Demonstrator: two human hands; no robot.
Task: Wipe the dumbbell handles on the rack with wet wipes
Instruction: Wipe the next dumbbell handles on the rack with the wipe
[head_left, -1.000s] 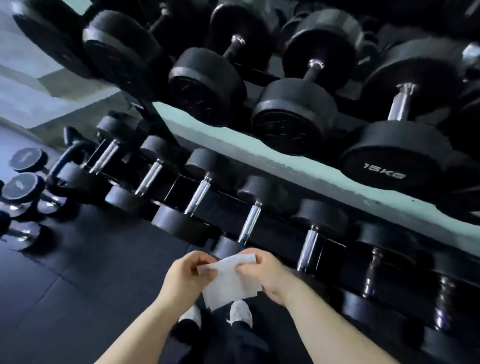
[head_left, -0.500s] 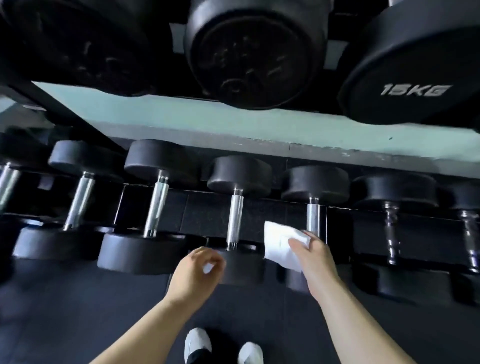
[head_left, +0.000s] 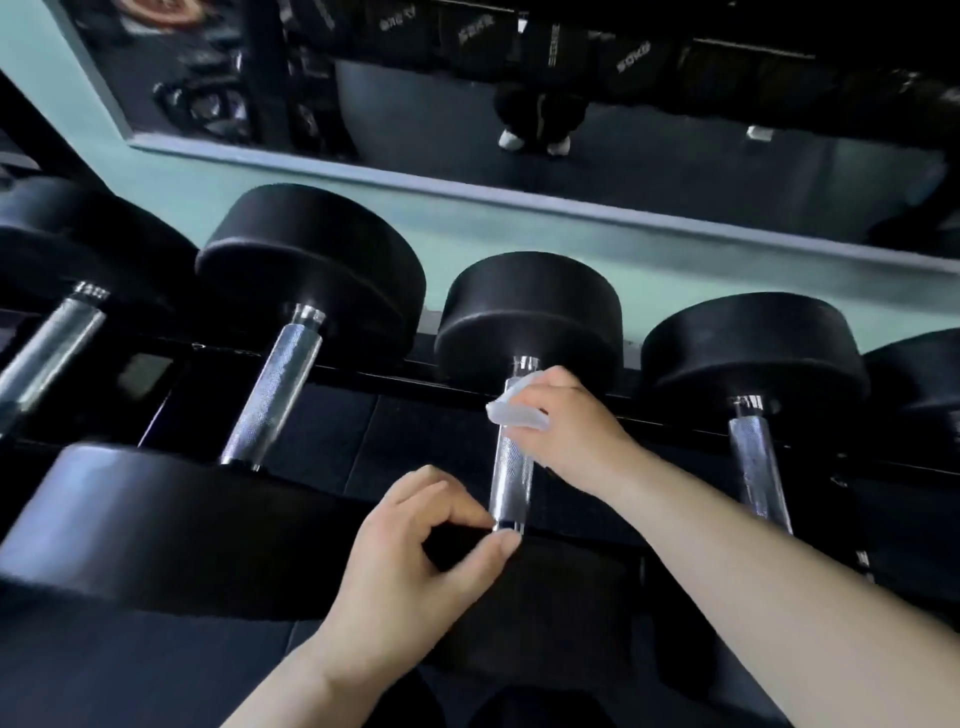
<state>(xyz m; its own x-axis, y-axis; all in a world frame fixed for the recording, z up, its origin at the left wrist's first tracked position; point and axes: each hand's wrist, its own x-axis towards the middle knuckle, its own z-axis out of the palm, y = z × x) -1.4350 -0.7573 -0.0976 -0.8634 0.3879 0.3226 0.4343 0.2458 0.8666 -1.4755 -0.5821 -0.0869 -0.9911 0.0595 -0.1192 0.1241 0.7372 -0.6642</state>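
Bare left hand (head_left: 415, 551) and right hand (head_left: 566, 426) on bare forearms (head_left: 753, 597); mirrored dark trousers (head_left: 540, 104) over white shoes (head_left: 535, 141).

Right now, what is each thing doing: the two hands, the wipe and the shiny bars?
Wet wipe: bunched up, pressed on the middle handle's far end.
Right hand: grips the wet wipe against that handle.
Left hand: fingers curled by the handle's near end; grip unclear.
Middle handle: far end covered, rest bare.
Left handle: bare, untouched.
Right handle: bare, untouched.
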